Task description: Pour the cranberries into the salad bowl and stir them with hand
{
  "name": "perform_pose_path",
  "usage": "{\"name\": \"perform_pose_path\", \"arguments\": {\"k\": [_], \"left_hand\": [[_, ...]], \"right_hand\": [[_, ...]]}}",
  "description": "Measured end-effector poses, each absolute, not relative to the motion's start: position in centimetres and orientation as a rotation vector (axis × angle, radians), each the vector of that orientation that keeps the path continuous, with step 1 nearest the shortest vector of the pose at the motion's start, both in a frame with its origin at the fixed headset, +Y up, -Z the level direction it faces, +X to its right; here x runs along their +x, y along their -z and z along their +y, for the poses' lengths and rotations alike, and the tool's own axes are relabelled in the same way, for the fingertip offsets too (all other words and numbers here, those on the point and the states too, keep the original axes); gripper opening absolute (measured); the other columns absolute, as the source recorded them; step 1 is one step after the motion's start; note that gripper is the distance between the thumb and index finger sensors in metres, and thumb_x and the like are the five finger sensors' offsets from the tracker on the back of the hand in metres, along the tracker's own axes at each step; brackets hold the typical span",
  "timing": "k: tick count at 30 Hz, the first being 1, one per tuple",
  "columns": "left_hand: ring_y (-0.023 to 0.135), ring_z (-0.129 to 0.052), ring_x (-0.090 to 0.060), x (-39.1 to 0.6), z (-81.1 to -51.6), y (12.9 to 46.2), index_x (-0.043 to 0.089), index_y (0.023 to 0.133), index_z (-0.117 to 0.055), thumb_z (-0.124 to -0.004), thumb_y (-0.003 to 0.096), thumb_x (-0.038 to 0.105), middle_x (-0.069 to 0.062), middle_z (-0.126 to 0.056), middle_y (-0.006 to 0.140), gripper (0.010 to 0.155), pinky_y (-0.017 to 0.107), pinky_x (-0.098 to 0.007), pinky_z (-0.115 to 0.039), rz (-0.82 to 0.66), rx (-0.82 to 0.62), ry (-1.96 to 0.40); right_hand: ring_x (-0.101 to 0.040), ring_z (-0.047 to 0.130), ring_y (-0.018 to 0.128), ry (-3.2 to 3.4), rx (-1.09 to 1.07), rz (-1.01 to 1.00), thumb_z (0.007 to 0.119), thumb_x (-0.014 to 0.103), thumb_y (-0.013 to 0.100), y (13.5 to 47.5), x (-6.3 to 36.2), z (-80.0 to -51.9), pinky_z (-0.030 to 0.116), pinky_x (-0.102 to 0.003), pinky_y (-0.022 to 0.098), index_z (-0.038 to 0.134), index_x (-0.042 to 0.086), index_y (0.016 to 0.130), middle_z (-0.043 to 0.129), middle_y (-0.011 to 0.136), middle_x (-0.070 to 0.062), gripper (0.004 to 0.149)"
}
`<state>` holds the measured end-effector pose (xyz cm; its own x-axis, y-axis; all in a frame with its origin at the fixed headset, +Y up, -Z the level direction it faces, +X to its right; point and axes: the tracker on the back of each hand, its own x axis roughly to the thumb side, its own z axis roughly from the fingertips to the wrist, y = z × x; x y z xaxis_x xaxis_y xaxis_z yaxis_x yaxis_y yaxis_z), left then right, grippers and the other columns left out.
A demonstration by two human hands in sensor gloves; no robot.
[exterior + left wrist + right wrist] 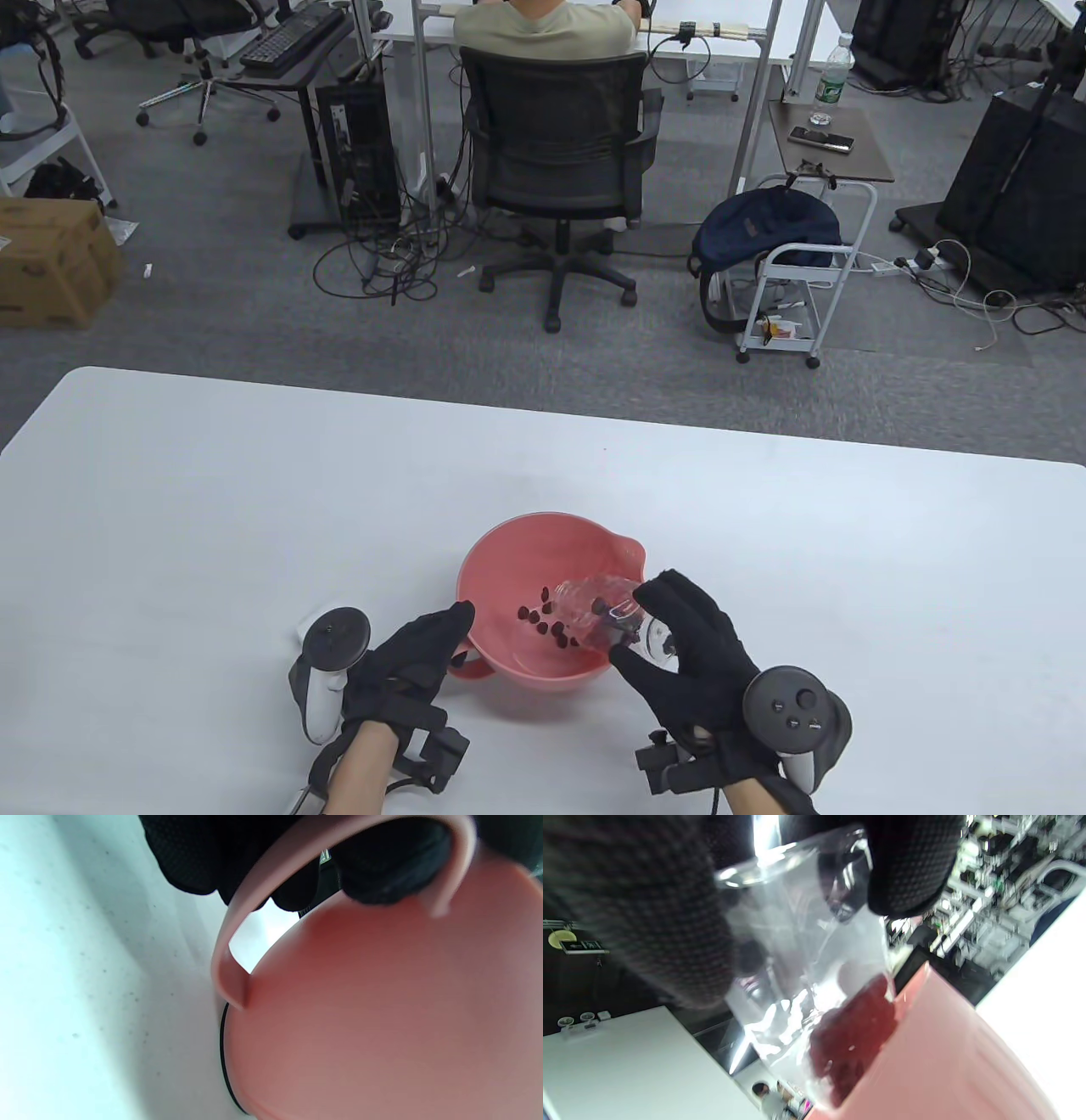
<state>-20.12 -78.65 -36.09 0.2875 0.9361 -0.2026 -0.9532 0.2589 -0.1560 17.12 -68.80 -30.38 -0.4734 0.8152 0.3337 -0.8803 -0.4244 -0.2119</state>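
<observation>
Table view shows me partway through the pour. My right hand (691, 658) is wrapped around a clear plastic cup (598, 613), fingers over the top side and thumb beneath, and I hold it tipped nearly on its side with its mouth inside the right edge of the pink salad bowl (509, 543). A scatter of dark cranberries (543, 624) already lies on the floor of the bowl, just below the cup's mouth. More of them sit inside the cup, bunched toward its lower side; in the right wrist view that red clump (850, 1039) presses against the clear wall just beside the bowl's rim (937, 1052), so the cup is not yet empty.

My left hand (407, 666) is at the bowl's near-left side, steadying it. In the left wrist view my gloved fingers (382, 870) curl through the loop of the bowl's handle (237, 942), so that hand is clamped on the handle. The bowl rests flat on the white tabletop (212, 526).

As I judge it, the first half is underway and unfinished: the rest of the berries must slide out of the cup into the bowl. After that I have to put the cup down beside the bowl and stir the berries with a hand, which I have not begun.
</observation>
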Motion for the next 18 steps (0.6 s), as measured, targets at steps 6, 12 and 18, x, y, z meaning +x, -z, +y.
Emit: {"name": "perform_pose_path", "arguments": {"k": [6,12,18], "left_hand": [[0.100,-0.080,-0.030,-20.17,-78.74,36.04,0.032,0.057,-0.094,-0.074,0.0440,0.089,0.003,-0.078,0.111,0.061,0.073,-0.044,-0.072,0.077,-0.263,-1.283],[0.100,-0.079,-0.030,-20.16,-78.73,36.01,0.032,0.057,-0.093,-0.074,0.0439,0.089,0.003,-0.077,0.111,0.061,0.074,-0.044,-0.071,0.081,-0.259,-1.281],[0.100,-0.079,-0.031,-20.10,-78.74,35.97,0.032,0.057,-0.093,-0.074,0.0439,0.089,0.003,-0.076,0.111,0.061,0.074,-0.045,-0.071,0.083,-0.258,-1.286]], "right_hand": [[-0.031,0.083,0.083,-2.002,0.242,-0.432,0.108,0.051,0.030,30.09,16.76,-68.89,0.089,-0.039,0.053,0.073,0.048,0.091,0.075,0.105,-0.001,0.070],[-0.034,0.082,0.084,-1.932,0.228,-0.444,0.110,0.048,0.031,29.86,16.58,-68.98,0.087,-0.042,0.054,0.074,0.045,0.092,0.074,0.105,-0.004,0.070],[-0.036,0.080,0.084,-1.961,0.194,-0.529,0.111,0.045,0.031,29.69,16.50,-68.85,0.085,-0.044,0.054,0.076,0.044,0.091,0.074,0.105,-0.005,0.070]]}}
